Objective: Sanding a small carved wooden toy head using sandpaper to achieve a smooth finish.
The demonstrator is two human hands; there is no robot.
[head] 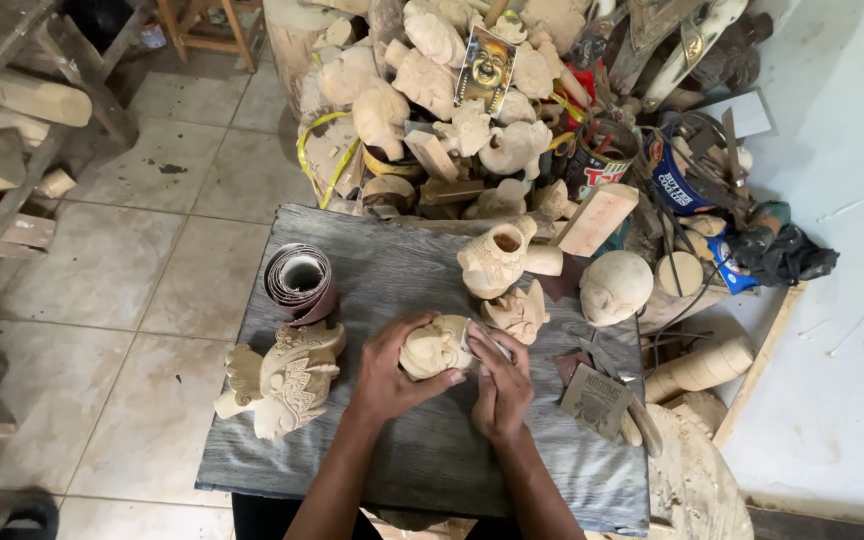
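Left hand (389,372) fingers were wrapped and clamped around a small pale carved wooden head (436,347), cupping it from the left so it stayed steady just above the counter (402,460). Right hand (499,385) fingers were pressed together against the carving's right side, apparently pinching a small sheet of sandpaper (485,340) onto it; the exact grip was partly hidden. The carved head sat between both hands, near the middle of the grey weathered counter, face turned up toward the camera.

Just beyond the hands stood a carved figure (518,312) and a hollow-topped carved piece (495,260), within reach. A roll of sandpaper (300,280) lay at the counter's left, with a large ornate winged carving (287,378) below it near the left edge. A round smooth wooden head (615,287) rested to the right, loose sandpaper scraps (595,400) beside it. A heap of unfinished carvings (452,90) was piled behind the counter, on the tiled floor (112,270).
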